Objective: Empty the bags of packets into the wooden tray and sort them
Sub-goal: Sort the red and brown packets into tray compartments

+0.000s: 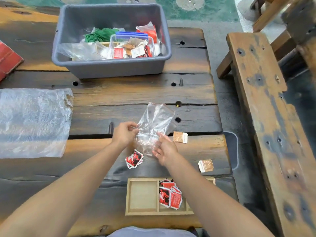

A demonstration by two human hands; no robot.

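Observation:
A clear plastic bag (pixel 154 122) is held above the table's middle. My left hand (pixel 123 134) pinches its left edge. My right hand (pixel 165 149) touches the bag's lower right part with fingers spread. Red packets (pixel 134 159) lie on the table just below the bag. Two brown packets (pixel 180 137) (pixel 206 165) lie to the right. The wooden tray (pixel 142 195) sits near the front edge; its left compartment is bare and its middle one holds a pile of red packets (pixel 170 194). My right forearm hides the tray's right part.
A grey bin (pixel 111 65) at the back holds more bags of packets (pixel 131 47) and green material. A sheet of bubble wrap (pixel 32 122) lies on the left. A red object (pixel 7 60) sits at the far left. A wooden bench (pixel 266 117) stands to the right.

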